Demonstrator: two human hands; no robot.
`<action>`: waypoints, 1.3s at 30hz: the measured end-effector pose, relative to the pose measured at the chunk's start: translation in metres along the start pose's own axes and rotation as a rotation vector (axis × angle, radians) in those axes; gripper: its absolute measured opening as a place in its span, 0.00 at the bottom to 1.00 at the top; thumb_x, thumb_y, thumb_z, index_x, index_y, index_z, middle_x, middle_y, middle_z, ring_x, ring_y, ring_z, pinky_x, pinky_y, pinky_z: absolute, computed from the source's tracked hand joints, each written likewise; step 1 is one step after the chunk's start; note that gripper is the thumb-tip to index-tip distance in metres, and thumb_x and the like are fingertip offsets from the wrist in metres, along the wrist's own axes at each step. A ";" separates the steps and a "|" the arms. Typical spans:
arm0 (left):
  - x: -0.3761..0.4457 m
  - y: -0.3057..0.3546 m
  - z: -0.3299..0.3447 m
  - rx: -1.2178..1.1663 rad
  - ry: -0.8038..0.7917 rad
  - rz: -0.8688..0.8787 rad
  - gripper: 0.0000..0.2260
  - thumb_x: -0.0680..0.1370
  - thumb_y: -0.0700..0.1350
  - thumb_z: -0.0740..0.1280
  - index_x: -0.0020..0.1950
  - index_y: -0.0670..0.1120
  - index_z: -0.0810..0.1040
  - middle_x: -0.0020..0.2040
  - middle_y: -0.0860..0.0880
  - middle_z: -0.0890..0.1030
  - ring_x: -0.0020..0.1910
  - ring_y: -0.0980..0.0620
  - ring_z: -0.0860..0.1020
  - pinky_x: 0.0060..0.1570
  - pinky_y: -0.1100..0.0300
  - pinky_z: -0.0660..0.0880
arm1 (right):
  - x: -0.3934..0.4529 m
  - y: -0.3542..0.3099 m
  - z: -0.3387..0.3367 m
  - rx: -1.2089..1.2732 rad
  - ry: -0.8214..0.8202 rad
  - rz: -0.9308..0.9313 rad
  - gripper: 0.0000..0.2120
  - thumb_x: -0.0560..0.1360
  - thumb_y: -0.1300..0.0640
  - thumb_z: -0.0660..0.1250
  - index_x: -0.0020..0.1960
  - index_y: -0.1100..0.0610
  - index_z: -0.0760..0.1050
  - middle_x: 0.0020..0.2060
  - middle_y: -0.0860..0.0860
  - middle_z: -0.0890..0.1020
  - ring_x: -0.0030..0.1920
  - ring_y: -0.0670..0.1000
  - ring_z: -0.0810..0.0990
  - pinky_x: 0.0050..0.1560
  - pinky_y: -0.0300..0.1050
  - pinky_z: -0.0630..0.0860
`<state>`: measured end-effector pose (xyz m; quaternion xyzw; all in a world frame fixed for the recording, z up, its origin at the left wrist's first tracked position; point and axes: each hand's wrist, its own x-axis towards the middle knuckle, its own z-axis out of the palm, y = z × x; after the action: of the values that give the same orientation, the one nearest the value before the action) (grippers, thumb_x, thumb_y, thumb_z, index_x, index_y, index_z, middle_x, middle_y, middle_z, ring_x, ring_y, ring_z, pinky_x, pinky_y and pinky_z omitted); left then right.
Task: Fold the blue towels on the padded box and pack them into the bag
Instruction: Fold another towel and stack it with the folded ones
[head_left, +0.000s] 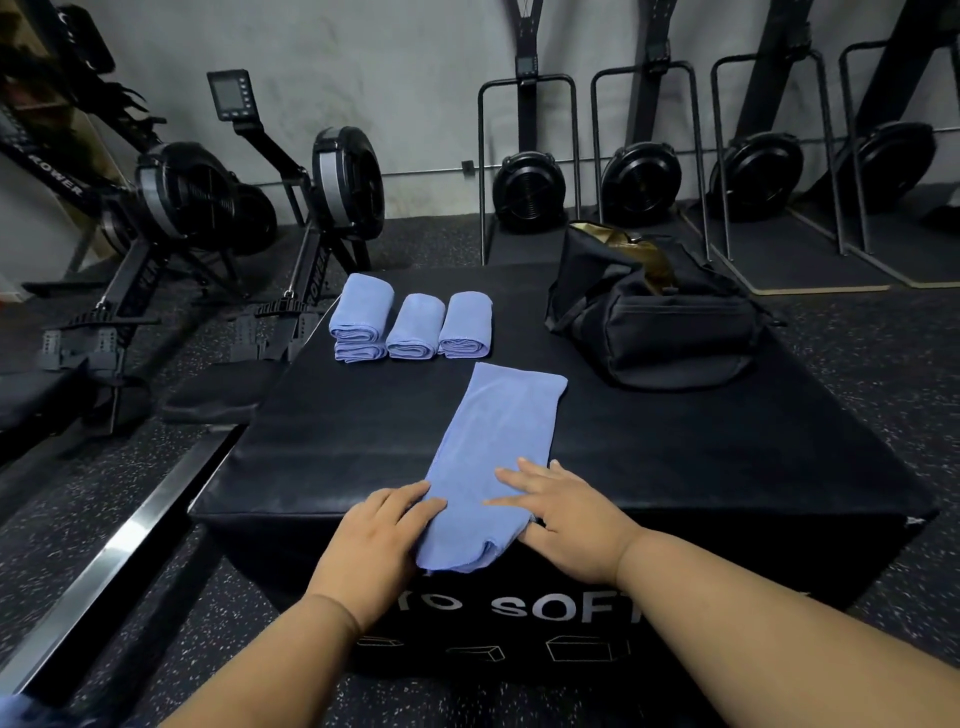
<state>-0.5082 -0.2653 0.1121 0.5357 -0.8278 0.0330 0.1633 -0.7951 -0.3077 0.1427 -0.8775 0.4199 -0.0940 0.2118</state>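
On the padded box (675, 467): your left hand (376, 540) and right hand (566, 514) press flat-fingered on the long blue towel (498, 447); folded towels (413, 325) and bag (654, 317) beyond.

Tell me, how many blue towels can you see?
5. One long towel lies under both hands at the near edge. Four folded: a stack of two, top and bottom, then two singles. The bag may hide more.

soft cloth towel (498, 441), matt padded box (363, 415)
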 end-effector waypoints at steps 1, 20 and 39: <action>0.000 -0.001 -0.001 -0.014 0.010 0.004 0.26 0.67 0.42 0.76 0.66 0.50 0.82 0.66 0.49 0.81 0.55 0.44 0.83 0.54 0.50 0.82 | -0.001 0.002 0.001 -0.006 -0.002 -0.003 0.21 0.87 0.50 0.56 0.77 0.36 0.69 0.83 0.41 0.60 0.84 0.48 0.50 0.83 0.48 0.41; 0.060 0.032 -0.047 -1.013 0.036 -0.467 0.16 0.85 0.57 0.65 0.50 0.48 0.86 0.46 0.52 0.85 0.45 0.57 0.78 0.56 0.53 0.76 | -0.003 0.006 -0.023 0.541 0.341 0.201 0.27 0.76 0.34 0.58 0.47 0.57 0.80 0.41 0.46 0.84 0.43 0.52 0.80 0.53 0.58 0.77; 0.164 0.006 -0.032 -1.084 -0.209 -0.606 0.18 0.85 0.61 0.61 0.60 0.53 0.84 0.57 0.54 0.87 0.59 0.53 0.85 0.66 0.49 0.76 | 0.075 0.039 -0.035 0.749 0.470 0.532 0.24 0.87 0.44 0.54 0.51 0.63 0.78 0.47 0.56 0.85 0.43 0.52 0.78 0.46 0.50 0.75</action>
<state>-0.5670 -0.3997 0.1934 0.5880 -0.5501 -0.4914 0.3319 -0.7872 -0.3980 0.1549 -0.5596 0.6023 -0.3754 0.4280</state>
